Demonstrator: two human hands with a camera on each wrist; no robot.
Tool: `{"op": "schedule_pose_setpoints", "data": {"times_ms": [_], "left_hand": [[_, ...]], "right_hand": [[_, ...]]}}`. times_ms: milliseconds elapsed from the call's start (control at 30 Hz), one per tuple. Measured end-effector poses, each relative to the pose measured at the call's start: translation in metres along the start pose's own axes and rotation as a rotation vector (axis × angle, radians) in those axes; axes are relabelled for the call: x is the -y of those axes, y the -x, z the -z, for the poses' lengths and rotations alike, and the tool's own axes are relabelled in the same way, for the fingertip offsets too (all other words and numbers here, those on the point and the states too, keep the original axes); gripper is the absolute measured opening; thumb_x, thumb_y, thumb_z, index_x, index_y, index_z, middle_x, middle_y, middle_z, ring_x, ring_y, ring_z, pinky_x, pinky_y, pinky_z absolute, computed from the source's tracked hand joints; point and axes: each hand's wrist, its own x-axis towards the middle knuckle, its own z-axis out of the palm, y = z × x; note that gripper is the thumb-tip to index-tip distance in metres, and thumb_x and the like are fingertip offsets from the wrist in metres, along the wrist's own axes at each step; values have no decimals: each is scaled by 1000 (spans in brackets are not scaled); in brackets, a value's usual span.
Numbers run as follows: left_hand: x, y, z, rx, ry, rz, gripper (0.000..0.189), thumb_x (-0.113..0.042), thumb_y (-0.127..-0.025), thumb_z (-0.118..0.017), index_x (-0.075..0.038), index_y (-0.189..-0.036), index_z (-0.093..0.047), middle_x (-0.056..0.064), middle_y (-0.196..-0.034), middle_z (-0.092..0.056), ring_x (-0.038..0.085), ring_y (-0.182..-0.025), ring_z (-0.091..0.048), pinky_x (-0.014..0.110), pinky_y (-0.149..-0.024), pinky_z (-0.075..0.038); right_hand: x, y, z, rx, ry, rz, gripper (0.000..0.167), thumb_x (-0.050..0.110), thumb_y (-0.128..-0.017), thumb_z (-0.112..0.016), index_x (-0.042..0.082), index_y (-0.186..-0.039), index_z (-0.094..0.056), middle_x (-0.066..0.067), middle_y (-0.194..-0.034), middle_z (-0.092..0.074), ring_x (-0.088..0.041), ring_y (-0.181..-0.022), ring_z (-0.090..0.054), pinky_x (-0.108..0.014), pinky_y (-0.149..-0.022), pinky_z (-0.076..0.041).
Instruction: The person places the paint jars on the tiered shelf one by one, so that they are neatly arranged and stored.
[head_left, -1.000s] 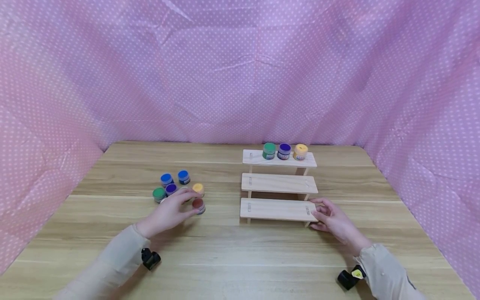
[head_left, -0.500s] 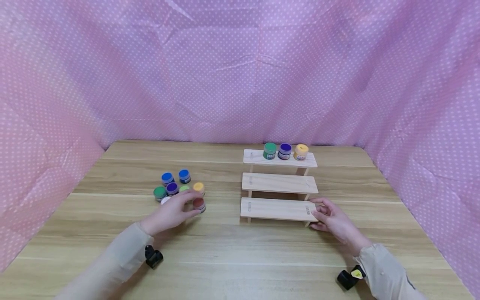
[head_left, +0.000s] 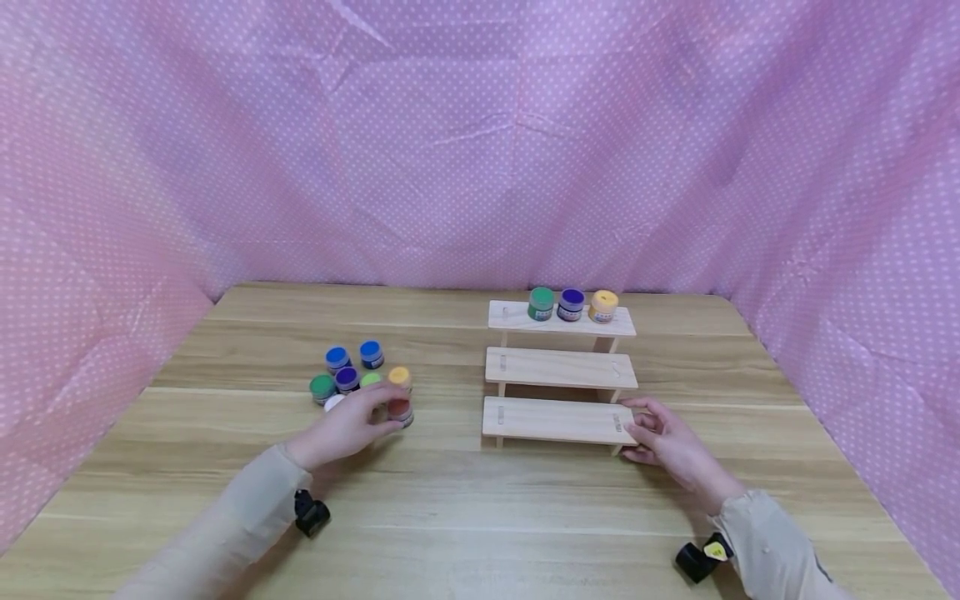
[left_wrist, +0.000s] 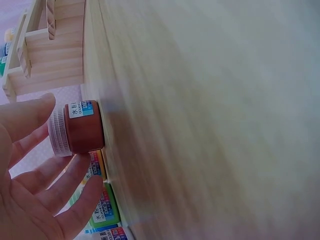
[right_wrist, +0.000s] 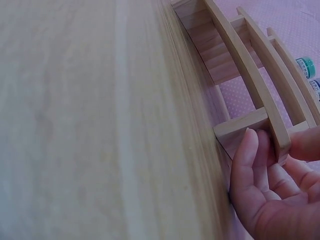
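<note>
My left hand has its thumb and fingers around the lid of a brown paint jar, which stands upright at the front right of a group of jars. In the left wrist view, a yellow jar and a light green jar show behind the fingers. My right hand grips the right end of the lowest tier of a three-tier wooden display rack, its thumb on top and fingers underneath. A green jar, a purple jar and an orange-yellow jar stand on the top tier.
Beyond my left hand are two blue jars, a purple jar, a green jar and a partly covered white jar. Wood-grain tabletop runs in front of the rack. A pink dotted cloth surrounds the table's back and sides.
My left hand has shifted slightly and its fingers now cover more of the brown jar's lid. The right hand keeps its grip on the rack.
</note>
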Motion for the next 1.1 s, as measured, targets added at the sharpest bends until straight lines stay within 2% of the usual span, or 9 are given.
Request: {"op": "schedule_pose_setpoints", "data": {"times_ms": [333,600,833,1100], "left_hand": [[1,1,-1,4,-2,20,31,-11,-87,-68,-10,-118,-63,3,-114,-63,18,-103,-57,41,-90,-52],[2,0,-2,7,4,8,30,-8,-87,-68,-10,-116,-64,2,-112,-63,18,-103,-58,42,-89,-52],[2,-1,-2,8,7,6,29,-9,-86,-68,-11,-115,-64,0,-108,-64,17,-100,-59,40,-87,-53],[2,-2,-2,9,14,-3,29,-8,-86,-69,-11,-114,-65,-3,-105,-64,15,-98,-60,39,-87,-53]], "right_hand": [[0,-1,1,5,4,-13,35,0,-97,-45,-5,-130,-34,1,-92,-57,-9,-82,-62,-25,-73,-57],[-1,-1,1,11,-2,-11,36,0,-97,-45,-5,-130,-33,1,-92,-57,-9,-82,-61,-25,-72,-57],[-1,-1,1,-8,1,-27,31,1,-97,-46,2,-127,-40,1,-93,-56,-9,-83,-61,-25,-73,-57],[-1,-1,2,-3,3,-18,32,1,-96,-47,2,-127,-40,1,-93,-56,-9,-83,-61,-25,-73,-57]]}}
